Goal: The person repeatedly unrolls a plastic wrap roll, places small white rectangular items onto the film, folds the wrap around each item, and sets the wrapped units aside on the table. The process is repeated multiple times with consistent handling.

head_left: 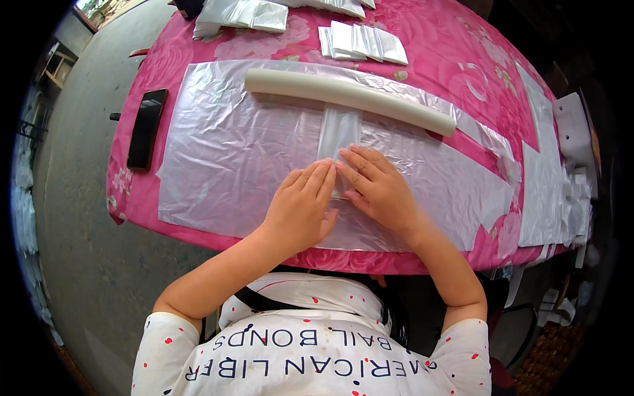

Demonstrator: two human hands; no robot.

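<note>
A narrow folded strip of clear plastic (339, 129) lies on a wide translucent plastic sheet (218, 165). My left hand (300, 201) rests on the strip's left side, fingers stretched out and held close together. On its right side lies my right hand (380, 188), fingers extended and slightly apart. The fingertips of both hands nearly meet over the strip. Its near part is mostly hidden under my hands. Beyond them, a long pale roller or tube (350, 99) lies across the sheet and over the strip's far end.
A pink flowered cloth (456, 39) covers the table. Piles of folded plastic (363, 43) lie along the far side, another stack (244, 14) to their left. A black phone (146, 129) sits at the left edge. More plastic sheets (545, 198) lie at the right beside a white object (573, 125).
</note>
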